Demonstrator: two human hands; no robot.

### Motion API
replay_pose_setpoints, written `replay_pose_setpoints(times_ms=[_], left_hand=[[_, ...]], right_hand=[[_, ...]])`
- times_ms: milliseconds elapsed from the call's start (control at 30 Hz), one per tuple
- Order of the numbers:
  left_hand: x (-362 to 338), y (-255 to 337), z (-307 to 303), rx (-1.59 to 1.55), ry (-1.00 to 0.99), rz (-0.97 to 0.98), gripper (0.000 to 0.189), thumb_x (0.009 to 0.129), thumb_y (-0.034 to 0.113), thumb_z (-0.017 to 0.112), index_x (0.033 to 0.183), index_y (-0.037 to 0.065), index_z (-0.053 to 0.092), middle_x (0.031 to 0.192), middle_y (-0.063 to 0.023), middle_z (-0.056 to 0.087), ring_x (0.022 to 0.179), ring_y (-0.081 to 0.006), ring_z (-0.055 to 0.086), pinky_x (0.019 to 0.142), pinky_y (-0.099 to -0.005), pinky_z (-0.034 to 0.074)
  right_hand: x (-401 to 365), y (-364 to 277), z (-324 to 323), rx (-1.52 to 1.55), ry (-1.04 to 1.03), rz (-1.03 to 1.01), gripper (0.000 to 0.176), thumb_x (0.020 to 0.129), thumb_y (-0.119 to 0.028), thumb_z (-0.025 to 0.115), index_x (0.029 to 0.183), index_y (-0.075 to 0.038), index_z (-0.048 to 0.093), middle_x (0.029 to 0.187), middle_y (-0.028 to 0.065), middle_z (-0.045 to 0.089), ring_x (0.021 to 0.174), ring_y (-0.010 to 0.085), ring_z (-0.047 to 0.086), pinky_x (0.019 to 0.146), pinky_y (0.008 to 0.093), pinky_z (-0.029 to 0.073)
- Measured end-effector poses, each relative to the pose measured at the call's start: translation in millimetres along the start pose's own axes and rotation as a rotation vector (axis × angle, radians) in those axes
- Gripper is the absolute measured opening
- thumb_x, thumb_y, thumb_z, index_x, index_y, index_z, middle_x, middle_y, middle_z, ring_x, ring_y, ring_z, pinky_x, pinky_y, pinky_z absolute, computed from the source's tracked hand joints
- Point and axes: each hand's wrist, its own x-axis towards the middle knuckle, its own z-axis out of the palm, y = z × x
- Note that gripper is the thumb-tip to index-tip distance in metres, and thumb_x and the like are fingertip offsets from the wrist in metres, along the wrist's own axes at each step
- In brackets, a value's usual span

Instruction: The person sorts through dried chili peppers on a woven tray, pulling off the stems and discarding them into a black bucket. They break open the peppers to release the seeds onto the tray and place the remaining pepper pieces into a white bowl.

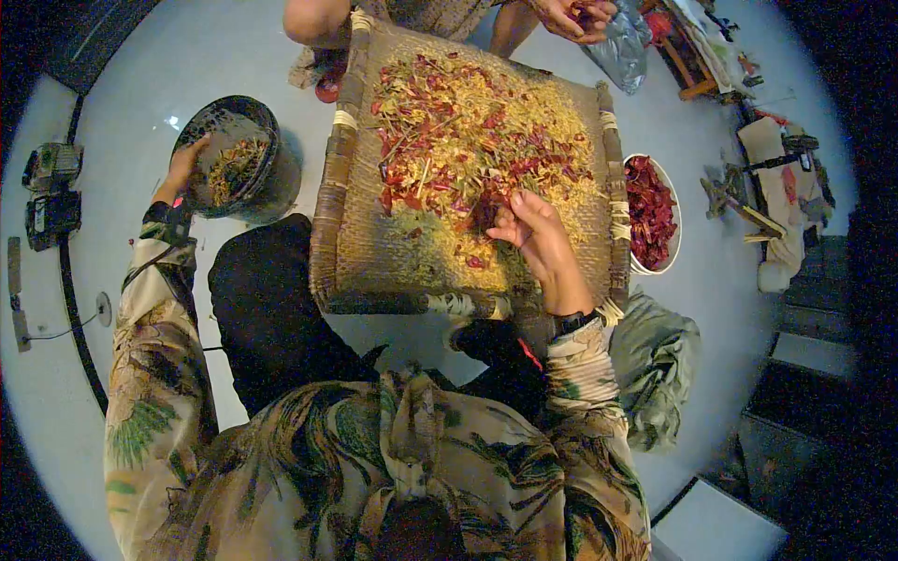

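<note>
Over the woven tray (pixel 325 220), a dark red clump (pixel 490 208) is held, it seems, in a pinch by the bent fingers of the right hand (pixel 535 234), among scattered red flakes (pixel 440 183) and yellow bits (pixel 559 112). The left hand (pixel 186 166) is laid at the rim of the dark bucket (pixel 266 120); whether its fingers are clenched cannot be told. The dry-looking flakes are probably best lifted lightly, so that little is crumbled.
</note>
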Motion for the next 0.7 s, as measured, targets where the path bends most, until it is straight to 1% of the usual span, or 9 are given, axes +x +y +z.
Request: replay_pose_setpoints(times_ms=[100, 200, 300, 400, 500, 567, 633, 700], left_hand=[[11, 7, -11, 0.428, 0.077, 0.178, 0.045, 0.086, 0.042, 0.050, 0.101, 0.002, 0.064, 0.092, -0.0090, 0.066, 0.090, -0.0220, 0.061, 0.076, -0.0314, 0.045], [10, 9, 7, 0.308, 0.175, 0.246, 0.041, 0.087, 0.037, 0.050, 0.096, 0.000, 0.064, 0.083, -0.0095, 0.067, 0.079, -0.0207, 0.062, 0.072, -0.0311, 0.046], [-15, 36, 26, 0.493, 0.356, 0.293, 0.033, 0.085, 0.031, 0.054, 0.090, -0.001, 0.064, 0.081, -0.0081, 0.066, 0.074, -0.0166, 0.060, 0.069, -0.0295, 0.045], [-47, 72, 48, 0.221, 0.198, 0.272, 0.022, 0.083, 0.021, 0.058, 0.086, 0.000, 0.063, 0.079, -0.0072, 0.064, 0.073, -0.0129, 0.057, 0.068, -0.0276, 0.045], [-75, 113, 87, 0.209, 0.040, 0.555, 0.013, 0.080, 0.013, 0.062, 0.083, 0.001, 0.061, 0.078, -0.0068, 0.062, 0.075, -0.0112, 0.056, 0.068, -0.0266, 0.044], [-118, 157, 133, 0.166, -0.200, 0.514, 0.009, 0.079, 0.009, 0.061, 0.084, 0.002, 0.059, 0.078, -0.0061, 0.060, 0.073, -0.0113, 0.054, 0.069, -0.0265, 0.044], [-179, 208, 174, 0.441, -0.441, 0.606, 0.021, 0.079, 0.015, 0.062, 0.097, 0.005, 0.060, 0.092, -0.0082, 0.064, 0.085, -0.0201, 0.061, 0.078, -0.0329, 0.047], [-211, 223, 211, 0.531, -0.608, 0.784, 0.023, 0.078, 0.017, 0.063, 0.098, 0.006, 0.061, 0.096, -0.0139, 0.063, 0.089, -0.0252, 0.061, 0.079, -0.0372, 0.047]], right_hand=[[0, -2, 0, -0.007, 0.033, -0.001, 0.010, 0.089, -0.016, 0.054, 0.091, -0.007, 0.055, 0.079, 0.0049, 0.056, 0.070, 0.0153, 0.059, 0.071, 0.0372, 0.055], [3, 5, -3, -0.030, 0.037, -0.022, 0.015, 0.088, -0.022, 0.056, 0.094, -0.008, 0.055, 0.079, 0.0014, 0.056, 0.070, 0.0144, 0.057, 0.066, 0.0343, 0.056], [1, 3, -3, -0.031, 0.003, -0.023, 0.017, 0.088, -0.021, 0.057, 0.097, -0.007, 0.056, 0.082, 0.0021, 0.057, 0.072, 0.0149, 0.059, 0.066, 0.0338, 0.056], [-1, 0, -1, 0.031, 0.018, -0.018, 0.010, 0.089, -0.015, 0.054, 0.093, -0.006, 0.056, 0.083, 0.0072, 0.059, 0.073, 0.0170, 0.061, 0.070, 0.0374, 0.055], [-1, 3, -2, -0.006, 0.038, -0.019, 0.024, 0.087, -0.019, 0.056, 0.105, -0.004, 0.055, 0.088, 0.0075, 0.060, 0.076, 0.0179, 0.061, 0.068, 0.0338, 0.055], [-2, 0, 5, -0.016, 0.028, -0.004, 0.025, 0.087, -0.018, 0.056, 0.107, -0.003, 0.053, 0.089, 0.0093, 0.060, 0.076, 0.0186, 0.061, 0.069, 0.0334, 0.055], [-3, 0, 8, -0.014, 0.018, 0.005, 0.026, 0.087, -0.015, 0.055, 0.109, -0.002, 0.052, 0.091, 0.0113, 0.061, 0.077, 0.0197, 0.062, 0.070, 0.0333, 0.055], [-2, 2, 7, -0.001, 0.006, -0.001, 0.027, 0.087, -0.013, 0.054, 0.111, -0.001, 0.050, 0.095, 0.0137, 0.061, 0.079, 0.0212, 0.062, 0.072, 0.0335, 0.054]])
